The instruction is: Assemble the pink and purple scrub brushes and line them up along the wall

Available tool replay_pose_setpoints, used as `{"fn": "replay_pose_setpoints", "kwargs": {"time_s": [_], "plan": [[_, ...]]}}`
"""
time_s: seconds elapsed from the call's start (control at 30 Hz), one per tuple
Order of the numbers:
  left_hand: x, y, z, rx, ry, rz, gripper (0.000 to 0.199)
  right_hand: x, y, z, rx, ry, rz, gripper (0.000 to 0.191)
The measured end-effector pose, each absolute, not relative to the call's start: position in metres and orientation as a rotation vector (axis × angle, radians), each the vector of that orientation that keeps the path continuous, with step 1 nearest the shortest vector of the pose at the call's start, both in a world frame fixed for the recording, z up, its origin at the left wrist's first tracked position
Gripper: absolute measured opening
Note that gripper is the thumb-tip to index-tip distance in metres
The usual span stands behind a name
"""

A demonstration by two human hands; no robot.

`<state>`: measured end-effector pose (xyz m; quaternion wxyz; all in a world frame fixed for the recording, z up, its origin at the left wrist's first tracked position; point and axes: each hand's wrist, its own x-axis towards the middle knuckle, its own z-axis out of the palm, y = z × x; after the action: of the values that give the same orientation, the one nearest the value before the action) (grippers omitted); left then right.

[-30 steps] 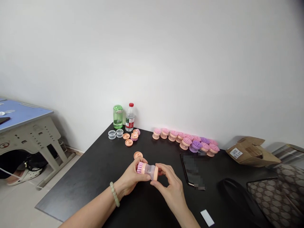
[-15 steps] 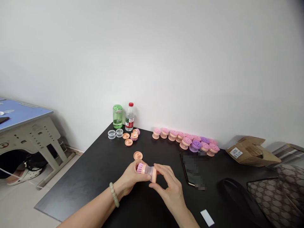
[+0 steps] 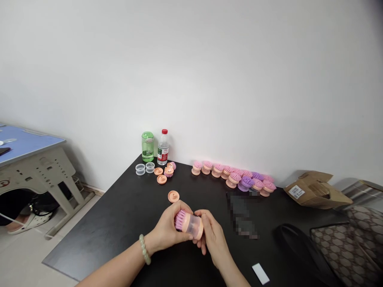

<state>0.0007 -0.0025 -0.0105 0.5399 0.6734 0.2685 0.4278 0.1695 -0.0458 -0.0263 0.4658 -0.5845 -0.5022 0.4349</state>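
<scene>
A small round scrub brush (image 3: 194, 226) is tilted on its side between my hands, above the black table. It has pink bristles, a clear middle ring and peach parts at both ends. My left hand (image 3: 166, 228) is wrapped round the bristle end, thumb along the near side. My right hand (image 3: 214, 241) closes on the peach cap at the other end, its fingers partly hidden behind it. Just beyond my left hand lies a loose peach disc (image 3: 173, 196).
At the table's far left stand clear rings (image 3: 140, 170), more peach discs (image 3: 162, 179), bristle heads (image 3: 169, 171), a green bottle (image 3: 147, 147) and a water bottle (image 3: 162, 149). Finished-looking brushes (image 3: 232, 180) line the wall. Rightward are a phone (image 3: 242, 215), cardboard box (image 3: 318, 191), bag (image 3: 338, 247) and white card (image 3: 260, 274).
The brush has shifted slightly right and down and turned a little. My right hand has moved from a fingertip hold on the cap to a closer grip, its fingers now behind and under it.
</scene>
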Motion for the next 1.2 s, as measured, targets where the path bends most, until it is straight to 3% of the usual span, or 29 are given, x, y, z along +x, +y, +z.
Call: {"fn": "replay_pose_setpoints", "kwargs": {"time_s": [0.5,0.87,1.1,1.2], "plan": [[0.008,-0.005,-0.013,1.431,0.754,0.983,0.046,0.170,-0.046,-0.022,-1.380,-1.119,1.176,0.076],[0.008,0.001,-0.006,0.938,0.574,1.070,0.057,0.189,-0.041,-0.022,-1.234,-1.572,0.778,0.054],[0.005,0.002,-0.011,1.133,0.701,0.995,0.056,0.187,-0.042,-0.013,-1.271,-1.619,0.711,0.031],[0.002,0.003,-0.012,1.338,0.772,0.991,0.052,0.183,-0.044,-0.013,-1.349,-1.650,0.697,0.034]]}}
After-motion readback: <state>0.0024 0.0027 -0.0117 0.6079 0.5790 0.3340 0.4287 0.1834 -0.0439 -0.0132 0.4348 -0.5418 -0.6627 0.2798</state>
